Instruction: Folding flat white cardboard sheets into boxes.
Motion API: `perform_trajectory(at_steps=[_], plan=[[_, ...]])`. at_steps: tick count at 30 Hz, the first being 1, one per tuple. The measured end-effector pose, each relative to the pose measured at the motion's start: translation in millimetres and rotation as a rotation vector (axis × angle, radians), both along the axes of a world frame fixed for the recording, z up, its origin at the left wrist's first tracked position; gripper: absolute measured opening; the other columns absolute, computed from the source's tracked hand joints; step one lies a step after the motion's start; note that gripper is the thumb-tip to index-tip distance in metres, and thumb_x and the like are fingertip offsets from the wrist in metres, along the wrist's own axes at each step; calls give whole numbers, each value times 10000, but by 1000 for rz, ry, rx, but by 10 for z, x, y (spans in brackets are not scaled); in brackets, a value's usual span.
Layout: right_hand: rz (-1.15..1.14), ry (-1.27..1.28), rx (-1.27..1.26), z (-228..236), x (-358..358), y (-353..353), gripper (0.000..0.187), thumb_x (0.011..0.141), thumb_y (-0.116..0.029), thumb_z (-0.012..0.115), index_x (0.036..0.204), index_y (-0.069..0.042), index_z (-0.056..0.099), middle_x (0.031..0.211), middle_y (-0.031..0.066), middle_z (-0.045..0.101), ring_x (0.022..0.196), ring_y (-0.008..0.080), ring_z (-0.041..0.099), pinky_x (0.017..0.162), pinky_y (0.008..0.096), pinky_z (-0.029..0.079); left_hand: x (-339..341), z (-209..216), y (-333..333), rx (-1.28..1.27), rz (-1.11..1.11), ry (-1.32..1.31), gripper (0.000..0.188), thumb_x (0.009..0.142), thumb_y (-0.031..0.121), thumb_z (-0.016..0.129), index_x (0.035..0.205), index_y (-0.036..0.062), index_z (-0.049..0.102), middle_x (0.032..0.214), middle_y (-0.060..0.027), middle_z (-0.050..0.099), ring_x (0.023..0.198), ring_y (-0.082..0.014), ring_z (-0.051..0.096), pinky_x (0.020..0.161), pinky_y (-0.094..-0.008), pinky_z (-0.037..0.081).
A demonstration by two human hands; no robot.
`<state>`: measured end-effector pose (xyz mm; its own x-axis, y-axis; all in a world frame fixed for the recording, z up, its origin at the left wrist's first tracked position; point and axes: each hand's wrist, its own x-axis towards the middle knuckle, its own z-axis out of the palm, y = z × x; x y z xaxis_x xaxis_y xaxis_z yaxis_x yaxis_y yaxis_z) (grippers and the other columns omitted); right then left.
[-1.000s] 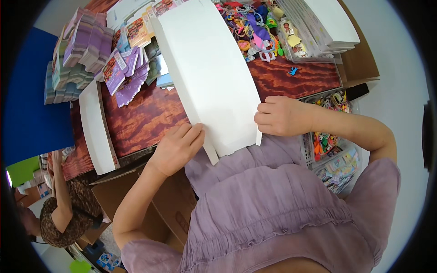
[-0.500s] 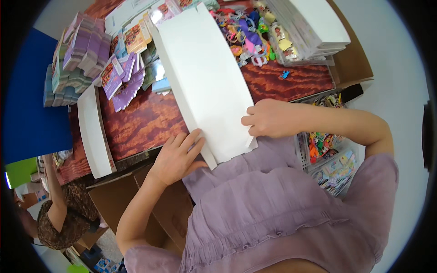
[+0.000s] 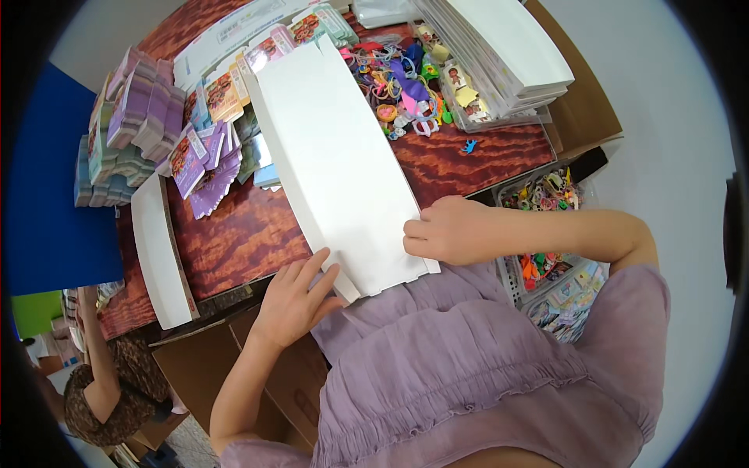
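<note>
A long white flat cardboard box point(image 3: 335, 156) lies lengthwise on the dark red wooden table point(image 3: 234, 242), its near end reaching my lap. My left hand point(image 3: 296, 300) rests with spread fingers against the near left edge of the box. My right hand point(image 3: 445, 232) is curled over the near right edge, gripping it. The box's far end reaches the piles at the back of the table.
A second white box point(image 3: 160, 253) lies at the left. Stacks of purple card packs point(image 3: 148, 109) sit at the far left, colourful small toys point(image 3: 406, 86) and a stack of white flat boxes point(image 3: 499, 54) at the far right. A bin of trinkets point(image 3: 546, 226) stands at my right. Another person point(image 3: 101, 382) is at lower left.
The white box has slid slightly toward me. My left hand opened its fingers flat at the box's left edge, and my right hand shifted left along the right edge.
</note>
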<state>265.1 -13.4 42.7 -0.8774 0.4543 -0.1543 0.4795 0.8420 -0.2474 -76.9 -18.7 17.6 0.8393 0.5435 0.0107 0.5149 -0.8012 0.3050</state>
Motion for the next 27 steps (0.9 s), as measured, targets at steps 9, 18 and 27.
perform_trajectory(at_steps=[9,18,27], plan=[[-277,642,124,246,123,-48,139,854,-55,717,978,-11,671,1062,119,715,867,287,681,719,385,546,37,67,-84,61,116,-220,571,762,-26,734,1318,88,675,1412,-186,596,1080,-350,660,892,-433,558],[-365,723,73,197,11,-57,113,872,-33,725,975,-14,683,1037,119,706,857,287,655,716,383,521,109,179,-34,57,179,-437,298,815,4,772,1103,62,726,1106,-122,710,868,-294,695,737,-372,563],[-203,491,191,-509,-210,-41,192,790,-118,654,969,-53,637,894,57,590,824,246,585,722,359,498,385,-260,65,73,199,-286,136,820,24,755,935,41,684,839,-97,631,755,-309,638,648,-419,520]])
